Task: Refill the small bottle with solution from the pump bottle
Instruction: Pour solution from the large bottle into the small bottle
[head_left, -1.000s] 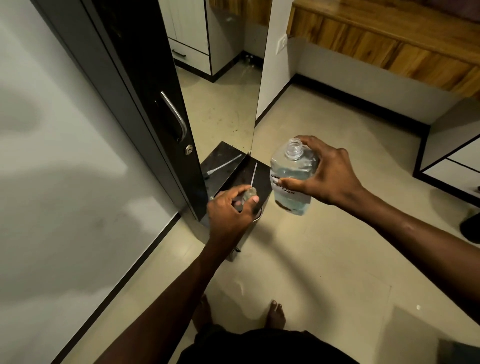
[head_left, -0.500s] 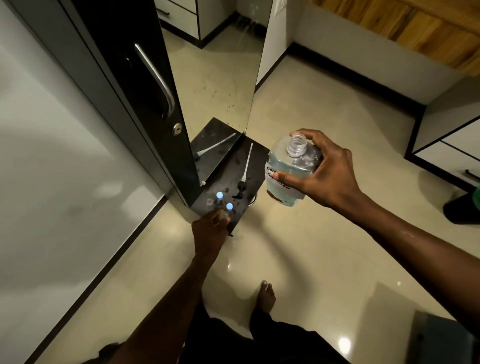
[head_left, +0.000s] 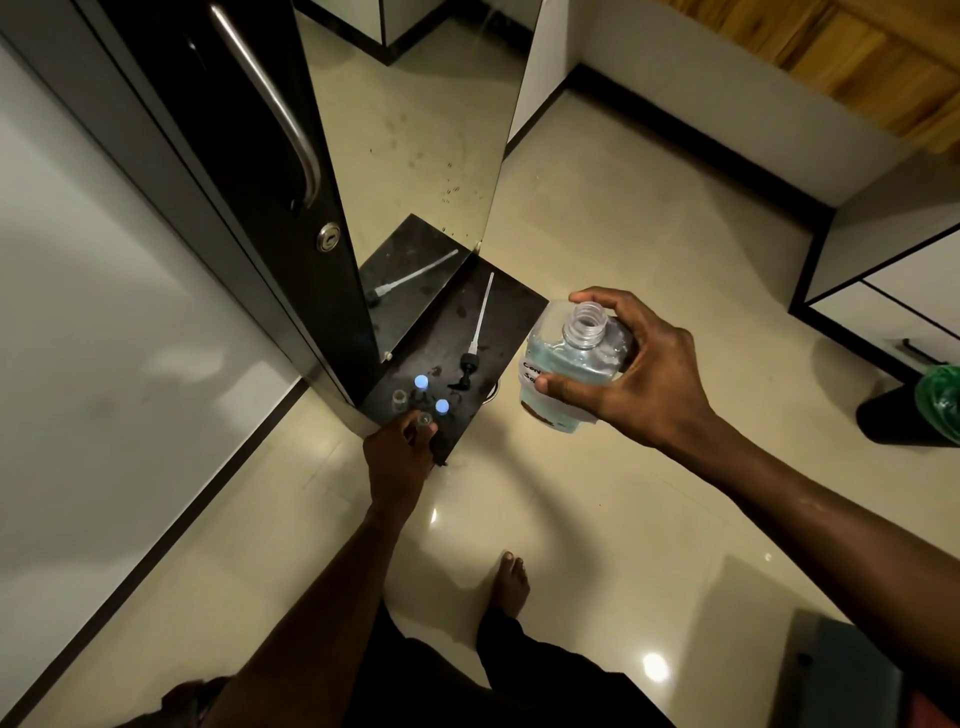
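Right of frame centre, the pump bottle (head_left: 566, 369) stands upright, open neck up, grasped by the right hand (head_left: 639, 374). At centre, the left hand (head_left: 400, 452) pinches the upright small bottle (head_left: 425, 420) on the black table (head_left: 498, 317).

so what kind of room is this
Likely a bedroom or dressing area at home: a wardrobe door with a long handle, a floor-standing mirror, and a wooden-topped counter over a tiled floor.

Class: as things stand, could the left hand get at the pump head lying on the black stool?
Probably yes: the pump head lies uncovered just beyond the left hand, though that hand grips a small bottle.
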